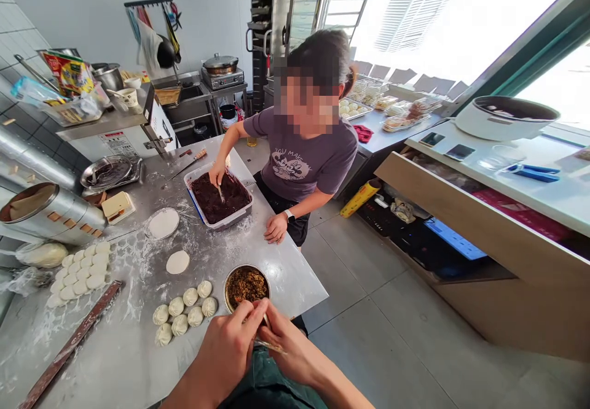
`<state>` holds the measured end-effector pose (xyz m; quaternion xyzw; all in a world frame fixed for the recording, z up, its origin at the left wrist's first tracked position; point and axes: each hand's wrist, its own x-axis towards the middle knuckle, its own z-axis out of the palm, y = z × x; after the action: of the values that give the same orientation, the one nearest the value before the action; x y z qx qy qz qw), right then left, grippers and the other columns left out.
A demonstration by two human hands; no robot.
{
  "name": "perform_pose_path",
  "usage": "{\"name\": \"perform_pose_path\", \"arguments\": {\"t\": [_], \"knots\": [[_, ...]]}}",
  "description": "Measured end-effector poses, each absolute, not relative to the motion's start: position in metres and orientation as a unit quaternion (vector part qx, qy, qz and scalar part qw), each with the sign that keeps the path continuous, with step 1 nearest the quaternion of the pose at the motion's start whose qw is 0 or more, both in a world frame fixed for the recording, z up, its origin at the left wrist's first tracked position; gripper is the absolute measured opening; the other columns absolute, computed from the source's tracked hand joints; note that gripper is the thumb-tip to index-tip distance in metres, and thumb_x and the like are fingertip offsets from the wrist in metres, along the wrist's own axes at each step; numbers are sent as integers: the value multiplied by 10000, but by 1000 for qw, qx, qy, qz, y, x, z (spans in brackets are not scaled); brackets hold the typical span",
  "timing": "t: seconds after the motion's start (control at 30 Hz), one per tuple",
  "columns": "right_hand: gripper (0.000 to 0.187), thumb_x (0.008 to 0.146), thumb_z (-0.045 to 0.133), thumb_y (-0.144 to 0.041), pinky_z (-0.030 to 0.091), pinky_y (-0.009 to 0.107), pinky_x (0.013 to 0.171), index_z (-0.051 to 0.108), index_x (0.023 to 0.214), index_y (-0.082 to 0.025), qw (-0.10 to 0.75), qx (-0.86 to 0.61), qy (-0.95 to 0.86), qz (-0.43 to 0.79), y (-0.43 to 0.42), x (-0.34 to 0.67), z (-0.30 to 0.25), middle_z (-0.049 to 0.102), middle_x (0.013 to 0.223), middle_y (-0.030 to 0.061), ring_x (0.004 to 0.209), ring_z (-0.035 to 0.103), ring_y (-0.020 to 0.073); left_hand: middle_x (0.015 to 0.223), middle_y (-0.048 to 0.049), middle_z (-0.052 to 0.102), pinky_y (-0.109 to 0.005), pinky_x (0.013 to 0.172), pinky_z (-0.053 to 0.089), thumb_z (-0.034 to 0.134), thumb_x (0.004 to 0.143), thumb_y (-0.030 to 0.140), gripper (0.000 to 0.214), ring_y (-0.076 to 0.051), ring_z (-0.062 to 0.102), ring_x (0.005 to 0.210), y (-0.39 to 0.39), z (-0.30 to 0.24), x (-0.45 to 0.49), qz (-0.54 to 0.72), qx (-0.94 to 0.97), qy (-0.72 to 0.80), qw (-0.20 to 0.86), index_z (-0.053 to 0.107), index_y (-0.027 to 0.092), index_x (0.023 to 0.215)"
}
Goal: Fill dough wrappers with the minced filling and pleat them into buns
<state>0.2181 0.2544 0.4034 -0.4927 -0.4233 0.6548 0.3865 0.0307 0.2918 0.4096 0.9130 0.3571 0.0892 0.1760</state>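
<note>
My left hand (228,347) and my right hand (288,344) meet at the table's near edge, fingers pinched together round something small I cannot make out, with a thin stick poking out to the right. Just beyond them stands a round metal bowl of brown filling (246,286). Several pleated buns (183,314) lie on the floured table to the left. A flat round of dough (177,262) lies further back.
A person across the steel table (295,280) digs in a tray of dark paste (220,197). Several dough pieces (83,272), a flour dish (162,223), a wooden stick (74,341) and metal tins sit left. A counter with drawers stands right.
</note>
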Motion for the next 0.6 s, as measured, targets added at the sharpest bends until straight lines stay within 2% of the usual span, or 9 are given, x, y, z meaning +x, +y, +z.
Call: {"name": "perform_pose_path", "arguments": {"t": [0.07, 0.13, 0.23, 0.27, 0.33, 0.43, 0.53, 0.6], "knots": [[426, 902, 612, -574, 486, 410, 959, 680, 1160, -242, 375, -493, -399, 677, 257, 219, 407, 685, 1063, 46, 1064, 592, 264, 1058, -43, 664, -296, 656, 567, 402, 1015, 182, 273, -179, 709, 782, 294, 411, 31, 91, 907, 372, 177, 587, 240, 1208], [478, 933, 529, -635, 500, 379, 872, 693, 1105, -220, 389, -484, -323, 714, 260, 216, 407, 683, 989, 39, 967, 607, 235, 1009, -35, 655, -292, 655, 563, 386, 1031, 202, 237, -180, 710, 801, 296, 413, 30, 109, 896, 387, 187, 607, 244, 1104], [574, 915, 468, -728, 479, 331, 658, 675, 866, -195, 445, -462, -187, 744, 262, 202, 399, 631, 763, 23, 703, 559, 180, 1131, -60, 665, -270, 709, 577, 390, 1031, 191, 306, -167, 720, 893, 297, 415, 31, 133, 897, 376, 192, 567, 238, 1276], [576, 902, 476, -742, 460, 321, 605, 657, 829, -201, 454, -460, -163, 745, 262, 197, 395, 607, 709, 14, 650, 540, 173, 1146, -65, 667, -263, 709, 578, 397, 1026, 180, 336, -162, 720, 895, 296, 415, 31, 138, 899, 368, 191, 548, 237, 1321], [561, 876, 503, -762, 414, 307, 526, 641, 833, -220, 456, -466, -149, 743, 262, 189, 390, 572, 646, -3, 585, 518, 172, 1076, -57, 675, -260, 671, 571, 402, 1022, 171, 313, -160, 716, 847, 294, 415, 33, 149, 903, 358, 185, 573, 232, 1277], [566, 835, 543, -792, 402, 299, 517, 629, 828, -232, 456, -482, -140, 735, 261, 186, 387, 571, 652, -8, 580, 512, 167, 989, -41, 669, -276, 656, 569, 405, 1029, 183, 235, -166, 703, 798, 290, 413, 34, 156, 898, 367, 189, 607, 231, 1141], [625, 818, 514, -833, 440, 317, 550, 619, 745, -222, 446, -504, -134, 728, 261, 188, 386, 594, 645, 10, 583, 530, 172, 1146, -63, 672, -282, 743, 596, 410, 1006, 136, 333, -166, 719, 895, 289, 413, 34, 132, 901, 360, 203, 557, 228, 1289], [644, 832, 480, -836, 446, 324, 545, 645, 762, -218, 438, -504, -149, 729, 261, 190, 387, 616, 629, 24, 583, 556, 188, 1159, -62, 672, -281, 739, 599, 412, 990, 115, 364, -168, 724, 901, 290, 413, 34, 124, 905, 353, 202, 555, 232, 1304]]}}
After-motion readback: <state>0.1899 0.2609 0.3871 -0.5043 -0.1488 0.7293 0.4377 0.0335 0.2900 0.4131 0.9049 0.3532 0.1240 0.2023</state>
